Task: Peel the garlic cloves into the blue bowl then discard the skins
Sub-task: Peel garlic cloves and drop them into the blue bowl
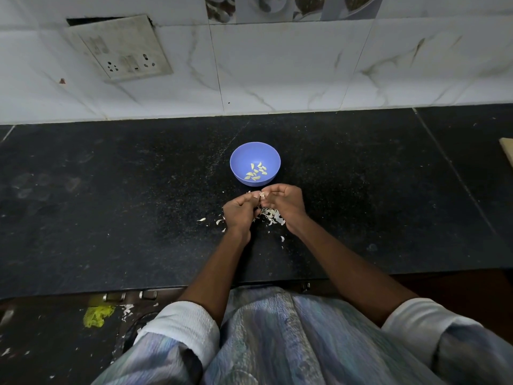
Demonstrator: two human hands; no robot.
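A blue bowl (241, 154) stands on the black counter and holds several peeled garlic cloves (256, 172). Just in front of it, my left hand (238, 211) and my right hand (286, 202) meet fingertip to fingertip, both pinching one small garlic clove (261, 194) with pale skin on it. A heap of white garlic skins (270, 213) lies on the counter between and under my hands, partly hidden by them. A few loose skin flakes (201, 219) lie scattered to the left and near my right wrist.
The black stone counter (111, 204) runs wide to both sides, backed by a white tiled wall with a socket plate (122, 51). A pale board edge (507, 151) pokes in at the far right. Skins and a yellow scrap (97, 315) lie on the floor below.
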